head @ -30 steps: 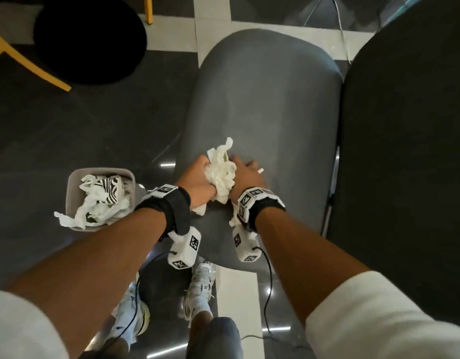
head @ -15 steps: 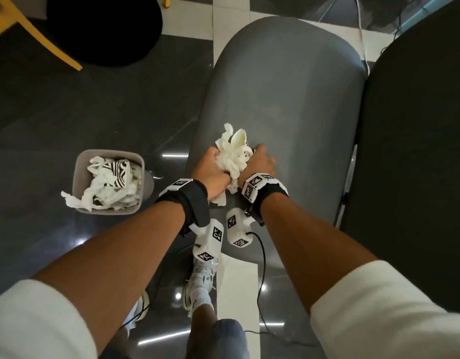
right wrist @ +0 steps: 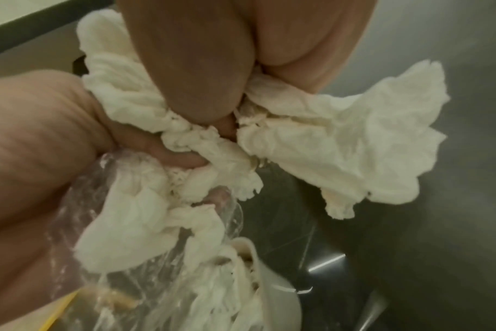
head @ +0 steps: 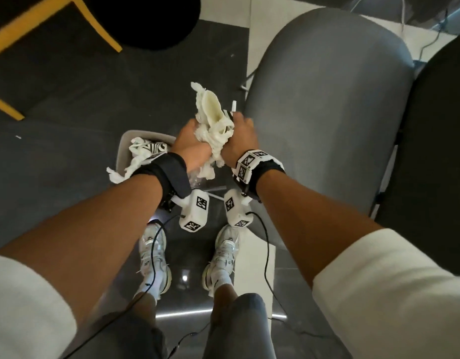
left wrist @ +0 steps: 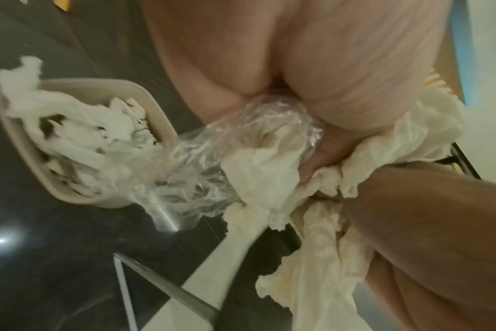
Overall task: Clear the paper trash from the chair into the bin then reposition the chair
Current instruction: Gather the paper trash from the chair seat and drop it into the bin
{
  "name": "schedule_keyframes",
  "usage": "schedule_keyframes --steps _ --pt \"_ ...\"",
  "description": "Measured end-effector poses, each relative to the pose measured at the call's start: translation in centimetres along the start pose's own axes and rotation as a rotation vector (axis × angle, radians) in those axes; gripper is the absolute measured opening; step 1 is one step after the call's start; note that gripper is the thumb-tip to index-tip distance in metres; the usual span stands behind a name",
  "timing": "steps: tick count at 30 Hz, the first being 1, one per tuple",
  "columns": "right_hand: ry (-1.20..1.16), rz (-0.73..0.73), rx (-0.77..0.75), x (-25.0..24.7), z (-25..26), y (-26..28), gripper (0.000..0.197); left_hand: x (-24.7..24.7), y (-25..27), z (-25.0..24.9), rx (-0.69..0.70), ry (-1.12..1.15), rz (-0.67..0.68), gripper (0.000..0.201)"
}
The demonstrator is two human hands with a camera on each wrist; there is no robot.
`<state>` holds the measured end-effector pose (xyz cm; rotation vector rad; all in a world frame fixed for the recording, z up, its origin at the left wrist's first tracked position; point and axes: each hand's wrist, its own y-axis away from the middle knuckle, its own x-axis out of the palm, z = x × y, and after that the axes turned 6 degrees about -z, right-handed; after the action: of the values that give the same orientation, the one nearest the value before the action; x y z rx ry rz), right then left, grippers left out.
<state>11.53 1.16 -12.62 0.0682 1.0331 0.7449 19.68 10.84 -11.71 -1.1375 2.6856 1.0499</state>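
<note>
bin (head: 125, 146): heaped with white paper, some spilling over | wad (head: 213, 123): crumpled white tissue, clear plastic | both hands grip wad

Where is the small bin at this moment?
In the head view the bin stands on the dark floor, left of the grey chair, partly hidden under the left hand.

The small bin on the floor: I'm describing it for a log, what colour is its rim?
Beige, clearest in the left wrist view: small bin.
</note>
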Motion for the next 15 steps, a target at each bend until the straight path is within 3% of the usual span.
schedule_keyframes --steps 5,8,13,15 --pt "-0.069 0.144 -0.070 10.1 5.2 1.2 0.061 -8.6 -1.1 6.8 -0.102 -0.014 -0.079 0.050" --pt "-0.117 0.208 -0.061 16.4 5.9 1.0 0.070 -11.9 -2.0 11.3 -0.133 -0.078 -0.101 0.045" --pt "-0.215 0.203 0.008 24.1 4.7 -0.9 0.084 -13.3 -5.5 17.7 -0.186 -0.135 -0.149 0.058" --pt "-0.200 0.211 0.000 26.8 4.1 -2.8 0.086 -13.1 -7.6 19.2 -0.230 -0.002 -0.179 0.041"
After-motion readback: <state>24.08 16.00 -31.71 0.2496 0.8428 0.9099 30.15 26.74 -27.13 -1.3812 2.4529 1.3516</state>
